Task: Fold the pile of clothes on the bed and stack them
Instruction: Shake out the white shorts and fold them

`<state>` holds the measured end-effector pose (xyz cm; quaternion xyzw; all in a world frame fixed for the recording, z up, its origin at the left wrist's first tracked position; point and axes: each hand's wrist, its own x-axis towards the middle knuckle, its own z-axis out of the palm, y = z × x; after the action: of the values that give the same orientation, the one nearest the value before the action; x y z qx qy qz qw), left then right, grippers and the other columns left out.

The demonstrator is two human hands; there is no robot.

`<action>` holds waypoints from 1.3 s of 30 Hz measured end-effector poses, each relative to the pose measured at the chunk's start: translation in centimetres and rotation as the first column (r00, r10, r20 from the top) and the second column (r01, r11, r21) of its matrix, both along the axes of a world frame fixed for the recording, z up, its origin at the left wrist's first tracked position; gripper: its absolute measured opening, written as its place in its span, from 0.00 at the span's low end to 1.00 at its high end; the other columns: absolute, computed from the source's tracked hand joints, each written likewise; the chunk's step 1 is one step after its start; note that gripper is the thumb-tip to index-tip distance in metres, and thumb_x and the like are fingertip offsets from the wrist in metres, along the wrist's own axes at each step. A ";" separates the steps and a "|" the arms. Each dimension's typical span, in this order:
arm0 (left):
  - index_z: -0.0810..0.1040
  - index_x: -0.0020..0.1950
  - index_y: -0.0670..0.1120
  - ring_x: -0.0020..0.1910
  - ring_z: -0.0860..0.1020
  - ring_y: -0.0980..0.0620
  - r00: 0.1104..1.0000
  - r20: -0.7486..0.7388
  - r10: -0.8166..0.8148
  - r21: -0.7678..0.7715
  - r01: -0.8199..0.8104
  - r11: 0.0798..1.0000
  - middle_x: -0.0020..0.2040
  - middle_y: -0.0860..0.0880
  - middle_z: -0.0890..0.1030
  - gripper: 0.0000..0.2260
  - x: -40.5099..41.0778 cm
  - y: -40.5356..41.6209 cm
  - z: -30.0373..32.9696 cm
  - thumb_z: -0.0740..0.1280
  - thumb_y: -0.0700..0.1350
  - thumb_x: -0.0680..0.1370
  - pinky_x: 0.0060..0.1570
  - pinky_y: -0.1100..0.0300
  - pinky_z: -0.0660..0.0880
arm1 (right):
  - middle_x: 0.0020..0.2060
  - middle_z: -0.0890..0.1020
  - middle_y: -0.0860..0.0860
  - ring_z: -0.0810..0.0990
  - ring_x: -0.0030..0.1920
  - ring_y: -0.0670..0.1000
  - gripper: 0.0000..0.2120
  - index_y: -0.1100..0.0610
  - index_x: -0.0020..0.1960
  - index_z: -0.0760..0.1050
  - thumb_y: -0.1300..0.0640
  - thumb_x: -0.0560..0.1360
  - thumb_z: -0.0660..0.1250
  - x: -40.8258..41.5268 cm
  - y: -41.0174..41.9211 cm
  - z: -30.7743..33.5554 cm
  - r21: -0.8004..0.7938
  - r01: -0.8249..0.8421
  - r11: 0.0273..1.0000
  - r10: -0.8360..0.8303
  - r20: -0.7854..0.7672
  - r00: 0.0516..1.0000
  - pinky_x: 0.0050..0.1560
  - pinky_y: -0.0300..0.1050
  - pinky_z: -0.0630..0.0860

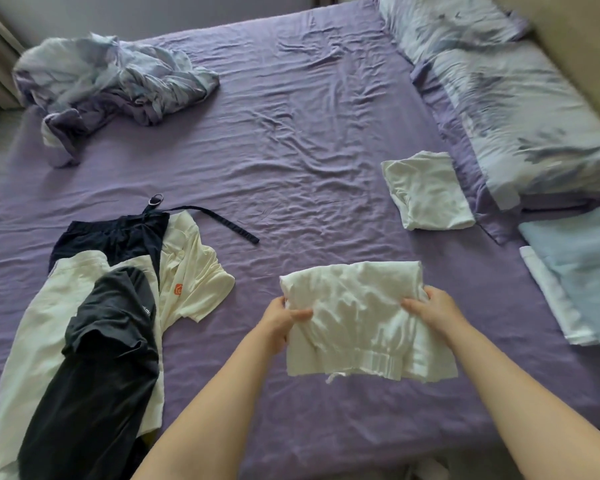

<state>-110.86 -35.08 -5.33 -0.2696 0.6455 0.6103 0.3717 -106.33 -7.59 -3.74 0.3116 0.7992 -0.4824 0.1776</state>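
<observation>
2 hands hold a half-folded white garment [361, 317] above the purple bed sheet [291, 133]: the left hand [281, 318] pinches its left edge, the right hand [430, 311] grips its right edge. 1 folded white garment [426, 192] lies further right, beside the patterned pillow [520, 109]. At left sits the unfolded pile: a dark shirt [97, 368] over white clothing [39, 327], a cream polo shirt [191, 271], and a black belt [222, 220].

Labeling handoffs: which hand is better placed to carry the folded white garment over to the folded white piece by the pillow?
Right, probably. The right hand already grips the white garment on the side nearer the folded white piece. The left hand holds the far edge, toward the unfolded pile.
</observation>
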 end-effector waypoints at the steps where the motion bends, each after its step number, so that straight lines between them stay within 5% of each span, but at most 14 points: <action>1: 0.76 0.60 0.35 0.49 0.82 0.40 1.000 0.004 -0.017 -0.008 0.017 1.000 0.53 0.39 0.83 0.18 0.2 1.3 1.0 0.73 0.35 0.72 0.50 0.43 0.79 | 0.42 0.80 0.54 0.77 0.40 0.51 0.06 0.60 0.48 0.77 0.61 0.73 0.70 0.2 1.5 1.1 0.000 -0.009 1.000 0.009 -0.012 1.000 0.35 0.42 0.70; 7: 0.75 0.61 0.33 0.55 0.79 0.37 0.996 -0.087 -0.025 -0.040 0.021 0.999 0.57 0.36 0.80 0.16 3.0 10.7 6.0 0.69 0.37 0.76 0.58 0.41 0.75 | 0.47 0.81 0.59 0.79 0.44 0.54 0.11 0.65 0.53 0.77 0.63 0.72 0.70 2.0 11.3 6.1 0.017 -0.045 0.999 0.046 -0.093 0.995 0.42 0.45 0.72; 12: 0.74 0.63 0.38 0.54 0.80 0.41 0.976 -0.199 -0.088 -0.148 0.059 0.987 0.59 0.39 0.80 0.15 4.9 19.2 8.2 0.67 0.42 0.78 0.52 0.48 0.77 | 0.48 0.82 0.59 0.80 0.49 0.58 0.13 0.62 0.51 0.77 0.57 0.71 0.72 3.5 19.2 9.2 0.094 -0.088 0.992 0.097 -0.099 0.990 0.49 0.49 0.74; 21: 0.76 0.61 0.38 0.54 0.80 0.40 0.942 -0.268 -0.203 -0.163 0.163 0.973 0.57 0.39 0.80 0.16 4.0 30.5 10.1 0.69 0.43 0.76 0.58 0.44 0.76 | 0.51 0.81 0.61 0.79 0.52 0.60 0.18 0.65 0.54 0.77 0.54 0.71 0.73 4.5 30.2 12.6 0.200 0.022 0.979 -0.006 -0.081 0.997 0.56 0.54 0.75; 25: 0.76 0.61 0.38 0.52 0.80 0.42 0.934 -0.258 -0.246 -0.114 0.223 0.968 0.55 0.41 0.81 0.16 2.4 34.3 9.9 0.69 0.43 0.76 0.49 0.51 0.78 | 0.53 0.80 0.61 0.78 0.54 0.59 0.20 0.66 0.56 0.76 0.52 0.72 0.72 4.2 33.3 13.5 0.319 0.062 0.946 -0.044 -0.064 0.997 0.45 0.44 0.68; 34: 0.75 0.63 0.40 0.54 0.80 0.40 0.904 -0.262 -0.337 -0.066 0.331 0.941 0.58 0.39 0.80 0.15 -1.9 43.4 10.0 0.67 0.43 0.78 0.53 0.45 0.77 | 0.39 0.79 0.56 0.77 0.40 0.57 0.11 0.61 0.41 0.74 0.54 0.71 0.71 2.0 40.9 15.2 0.457 0.158 0.875 -0.111 -0.129 0.986 0.40 0.49 0.71; 39: 0.74 0.63 0.39 0.56 0.79 0.40 0.905 -0.245 -0.349 -0.070 0.342 0.937 0.58 0.39 0.80 0.16 -4.2 48.8 9.0 0.67 0.44 0.78 0.57 0.46 0.77 | 0.41 0.80 0.60 0.79 0.42 0.60 0.14 0.66 0.44 0.75 0.55 0.70 0.72 -0.2 46.3 13.3 0.434 0.184 0.882 -0.140 -0.130 0.982 0.40 0.49 0.70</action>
<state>-115.09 13.73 3.64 -0.0754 0.7327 0.5562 0.3849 -106.55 38.71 9.52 0.3862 0.8667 -0.3150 0.0228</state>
